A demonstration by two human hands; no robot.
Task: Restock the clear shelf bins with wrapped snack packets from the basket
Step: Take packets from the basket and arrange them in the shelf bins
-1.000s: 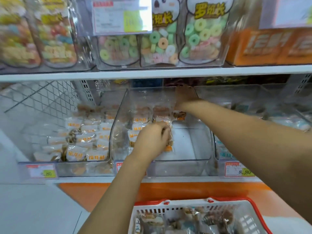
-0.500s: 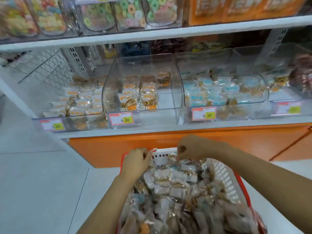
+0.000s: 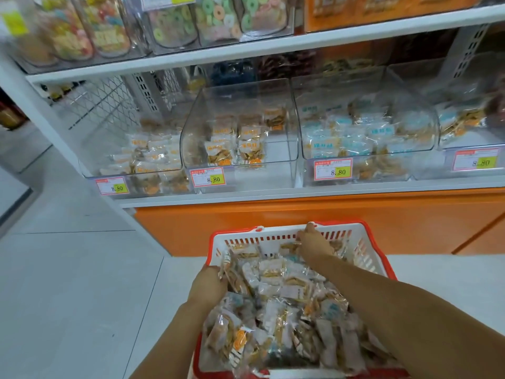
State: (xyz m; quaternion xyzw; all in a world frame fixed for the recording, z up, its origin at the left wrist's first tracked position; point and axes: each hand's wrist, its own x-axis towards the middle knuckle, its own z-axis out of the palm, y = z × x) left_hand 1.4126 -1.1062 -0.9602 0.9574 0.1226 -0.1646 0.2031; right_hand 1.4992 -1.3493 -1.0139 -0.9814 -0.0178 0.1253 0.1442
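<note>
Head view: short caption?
Left hand grips wrapped snack packets in the basket; right hand digs at its far rim, below clear shelf bins.

Shelf price tags read "8.80".

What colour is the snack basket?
The basket is white with a red rim, best seen in the head view.

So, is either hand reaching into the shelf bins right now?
No, the left hand and right hand are both down in the basket, among the wrapped packets.
</note>
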